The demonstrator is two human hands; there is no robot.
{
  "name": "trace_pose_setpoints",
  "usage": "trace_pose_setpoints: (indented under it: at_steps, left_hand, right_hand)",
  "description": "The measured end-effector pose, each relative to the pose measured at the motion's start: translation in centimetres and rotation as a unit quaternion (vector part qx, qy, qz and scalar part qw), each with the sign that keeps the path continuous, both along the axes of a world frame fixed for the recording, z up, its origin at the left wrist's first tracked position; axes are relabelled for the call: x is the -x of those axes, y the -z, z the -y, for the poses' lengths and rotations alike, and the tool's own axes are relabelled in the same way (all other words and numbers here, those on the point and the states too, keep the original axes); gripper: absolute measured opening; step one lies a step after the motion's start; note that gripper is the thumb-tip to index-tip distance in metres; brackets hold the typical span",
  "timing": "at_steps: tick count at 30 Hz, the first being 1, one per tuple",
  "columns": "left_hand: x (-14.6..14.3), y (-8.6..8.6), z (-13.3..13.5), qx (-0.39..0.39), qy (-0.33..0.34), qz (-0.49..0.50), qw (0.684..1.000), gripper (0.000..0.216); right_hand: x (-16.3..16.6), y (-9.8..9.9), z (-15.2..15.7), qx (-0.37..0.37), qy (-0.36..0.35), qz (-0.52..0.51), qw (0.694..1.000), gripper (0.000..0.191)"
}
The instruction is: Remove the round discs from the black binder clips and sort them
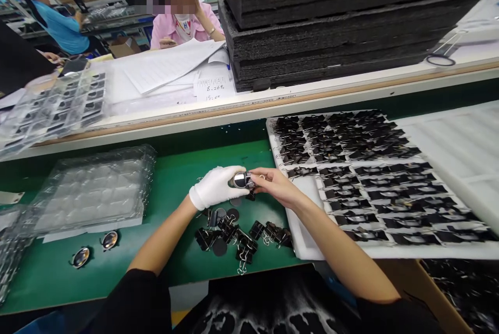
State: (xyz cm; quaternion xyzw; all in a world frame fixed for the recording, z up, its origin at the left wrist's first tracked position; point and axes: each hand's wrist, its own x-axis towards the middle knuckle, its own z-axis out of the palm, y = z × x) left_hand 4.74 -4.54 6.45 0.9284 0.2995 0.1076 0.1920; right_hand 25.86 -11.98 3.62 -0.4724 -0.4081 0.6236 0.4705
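Shiny oval part (239, 180) is hovering above the green mat (175, 178): gloved left hand (214, 187) is curling around one end, bare right hand (275, 184) is pinching the other. Loose binder clips (241, 238) are lying just below, white foam tray (306, 235) beside them.

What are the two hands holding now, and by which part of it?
A small shiny oval metal part, held between both: the white-gloved left hand clasps its left end, the bare right hand pinches its right end.
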Motion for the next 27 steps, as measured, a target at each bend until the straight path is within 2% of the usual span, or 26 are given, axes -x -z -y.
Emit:
trace_pose_setpoints:
  at_steps: [2, 4, 7, 11, 13, 18, 23, 27]
  left_hand:
    - [-0.6, 0.4, 0.1, -0.041, 0.023, -0.008, 0.999, 0.047]
    - [-0.9, 0.7, 0.1, -0.078, 0.039, -0.011, 0.996, 0.044]
    - [-0.9, 0.8, -0.2, -0.124, 0.026, -0.014, 0.992, 0.04]
    - [-0.8, 1.5, -1.9, -0.159, -0.043, -0.046, 0.985, 0.043]
    - [-0.6, 2.3, -3.0, -0.14, -0.052, -0.074, 0.986, 0.048]
    - [-0.4, 3.9, -4.5, -0.14, -0.03, -0.136, 0.98, 0.043]
    - [-0.4, 4.1, -4.6, -0.138, -0.021, -0.153, 0.978, 0.043]
    - [-0.3, 4.3, -4.6, -0.113, -0.022, -0.15, 0.982, 0.041]
  right_hand:
    - [0.1, 0.0, -0.4, 0.038, 0.02, 0.015, 0.999, 0.061]
    - [0.2, -0.1, -1.3, 0.058, 0.064, 0.077, 0.993, 0.072]
    - [0.4, -0.7, -3.5, 0.029, 0.087, 0.216, 0.972, 0.08]
    - [1.1, -1.4, -7.0, -0.026, 0.055, 0.437, 0.897, 0.074]
    - [1.7, -1.2, -8.4, -0.026, 0.053, 0.493, 0.868, 0.065]
    - [3.0, 1.1, -10.2, -0.038, 0.075, 0.528, 0.845, 0.04]
    - [4.0, 2.9, -11.5, -0.03, 0.126, 0.518, 0.846, 0.053]
    - [4.6, 3.9, -11.9, -0.052, 0.162, 0.5, 0.849, 0.052]
